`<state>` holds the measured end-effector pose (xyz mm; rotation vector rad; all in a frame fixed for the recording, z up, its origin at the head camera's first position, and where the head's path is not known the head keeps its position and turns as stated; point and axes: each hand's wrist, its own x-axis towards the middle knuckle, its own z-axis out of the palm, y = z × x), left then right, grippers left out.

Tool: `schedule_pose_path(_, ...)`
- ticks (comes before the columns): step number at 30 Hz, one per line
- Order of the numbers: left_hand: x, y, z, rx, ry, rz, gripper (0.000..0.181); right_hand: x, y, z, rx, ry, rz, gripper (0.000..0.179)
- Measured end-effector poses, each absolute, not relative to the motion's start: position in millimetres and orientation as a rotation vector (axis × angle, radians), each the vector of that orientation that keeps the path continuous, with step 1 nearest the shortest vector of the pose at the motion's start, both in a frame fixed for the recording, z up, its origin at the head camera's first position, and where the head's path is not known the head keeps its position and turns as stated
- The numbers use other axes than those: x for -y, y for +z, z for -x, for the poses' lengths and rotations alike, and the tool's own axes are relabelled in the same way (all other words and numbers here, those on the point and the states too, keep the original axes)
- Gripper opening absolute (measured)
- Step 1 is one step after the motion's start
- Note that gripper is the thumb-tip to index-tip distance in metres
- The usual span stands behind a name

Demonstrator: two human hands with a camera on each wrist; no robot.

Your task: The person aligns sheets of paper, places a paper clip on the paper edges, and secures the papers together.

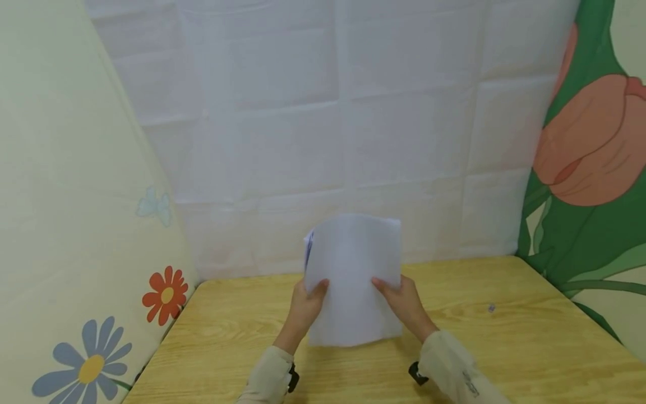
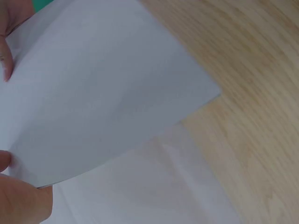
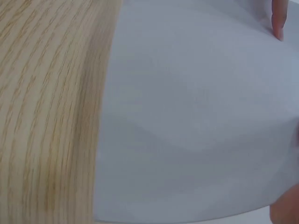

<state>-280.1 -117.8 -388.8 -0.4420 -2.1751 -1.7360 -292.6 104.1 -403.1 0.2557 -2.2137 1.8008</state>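
A small stack of white paper sheets (image 1: 353, 269) is held up over the table, its face slightly bowed and several edges showing at the left. My left hand (image 1: 307, 303) grips the stack's left side, thumb on the front face and fingers behind. On the opposite side my right hand (image 1: 406, 306) holds it the same way. In the left wrist view the paper (image 2: 107, 93) runs to a corner above the wood, with the left hand (image 2: 23, 200) pinching its edge. The right wrist view has the paper (image 3: 196, 107) across most of it, the right hand (image 3: 286, 207) at its lower edge.
Beneath is a light wood-grain table (image 1: 227, 331). A tiny pale scrap (image 1: 492, 308) lies on its right part. Behind the table hangs a creased white cloth (image 1: 292, 140); flower-printed cloths (image 1: 585, 146) flank it on both sides.
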Motion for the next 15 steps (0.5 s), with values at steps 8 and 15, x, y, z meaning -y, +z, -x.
schedule_pose_path(8,120.0,-376.4,269.4,2.287,-1.962,0.297,0.046,-108.4,-395.7,284.6,2.243,1.771,-0.281,0.040)
schedule_pose_path(15,123.0,-372.1,264.7,2.330,-2.133,0.242,0.053,-111.4,-392.6,278.9,2.264,1.750,-0.300,0.036)
